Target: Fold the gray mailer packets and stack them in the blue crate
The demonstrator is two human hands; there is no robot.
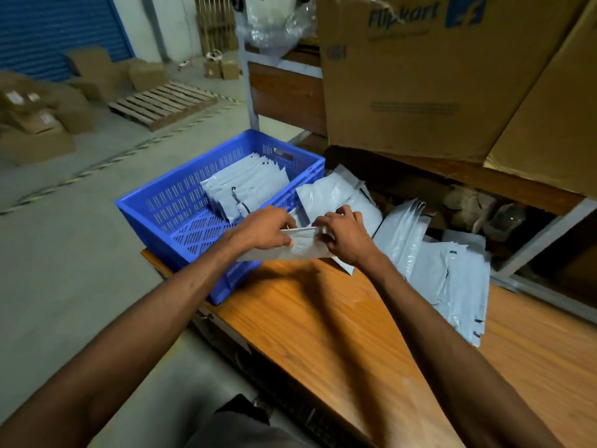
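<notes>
My left hand (265,231) and right hand (347,236) pinch one packet (300,245) between them, its long axis left to right. The crate (181,202) lies just ahead-left, nearer my left hand.

Warehouse floor (80,253) grey concrete, yellow-black hazard tape line crossing it. Blue roller shutter (55,30) at far left wall. Wooden pallet (163,103) lying flat on floor, brown cartons (35,124) heaped left of it, more near shutter. Orange-brown wooden table (323,318) in foreground. Metal-framed rack (284,92) behind table, large printed cardboard box (420,76) on it. Light dim, cool.
</notes>
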